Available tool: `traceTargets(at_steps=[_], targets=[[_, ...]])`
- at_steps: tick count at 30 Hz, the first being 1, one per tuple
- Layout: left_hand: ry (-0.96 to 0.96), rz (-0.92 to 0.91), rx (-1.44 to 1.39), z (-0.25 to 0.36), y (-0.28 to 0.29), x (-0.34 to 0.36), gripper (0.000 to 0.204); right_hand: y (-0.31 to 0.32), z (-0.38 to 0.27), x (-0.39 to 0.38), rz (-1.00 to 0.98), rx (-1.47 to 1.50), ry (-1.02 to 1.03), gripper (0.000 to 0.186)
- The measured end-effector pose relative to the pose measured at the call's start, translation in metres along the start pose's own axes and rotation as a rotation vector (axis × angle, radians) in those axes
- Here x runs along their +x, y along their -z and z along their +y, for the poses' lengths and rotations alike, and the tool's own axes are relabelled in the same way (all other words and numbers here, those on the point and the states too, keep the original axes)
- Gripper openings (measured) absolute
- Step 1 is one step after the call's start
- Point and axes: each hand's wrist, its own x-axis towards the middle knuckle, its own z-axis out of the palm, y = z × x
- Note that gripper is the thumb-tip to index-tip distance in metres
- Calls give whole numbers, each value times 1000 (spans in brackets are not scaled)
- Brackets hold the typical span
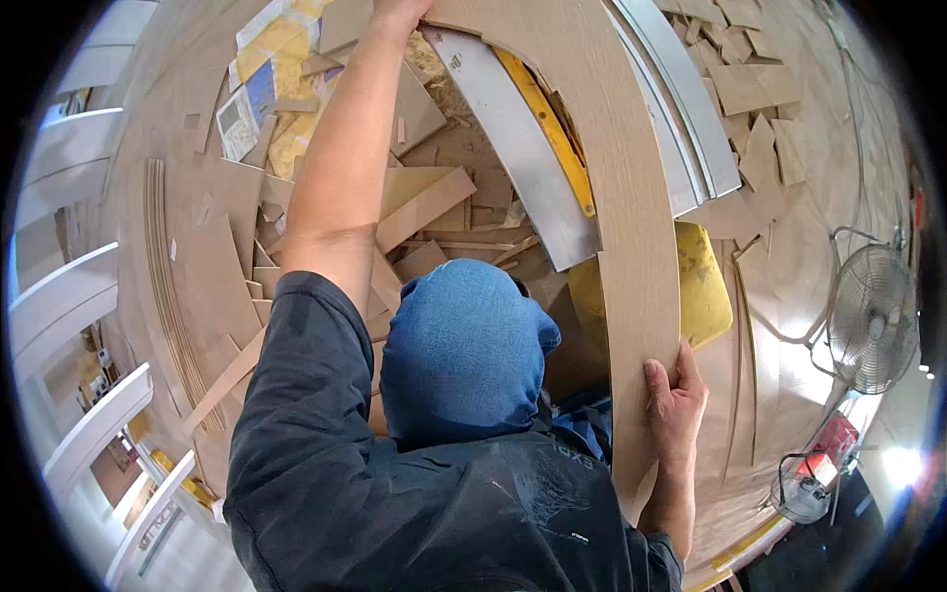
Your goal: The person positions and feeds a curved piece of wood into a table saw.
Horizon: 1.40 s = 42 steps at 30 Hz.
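Observation:
A long, light-brown wooden board runs lengthwise before me and looks bent at the rim of the view. My right hand is closed on its near right edge, with the thumb on top. At the top edge of the view, my left hand grips the board's far end; its fingers are mostly cut off. A grey metal straightedge and a yellow bar with round marks lie left of the board, the bar partly beneath it. More grey metal strips lie to its right.
Brown board offcuts litter the floor, with more at far right. A yellow block or stool shows under the board. Rounded blue cloth rises between my arms. A fan stands right; white slanted panels line the left.

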Motion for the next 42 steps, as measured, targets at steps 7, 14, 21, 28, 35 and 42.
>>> traceTargets(at_steps=[7,14,21,28,35,42], targets=[[27,-25,-54,5,-1,-1,55,-4,8,3,6,9,28,50],[-2,-34,-5,0,1,1,57,-9,9,6,4,-20,17,49],[-9,-31,-2,8,-1,-3,60,-8,10,5,1,-9,15,48],[139,-64,28,15,5,-3,56,-2,-9,-6,15,-2,-7,49],[49,-51,-47,6,4,-1,52,-4,-12,-8,6,-10,-16,50],[27,-34,-60,2,2,1,52,-7,-7,-5,4,2,23,48]])
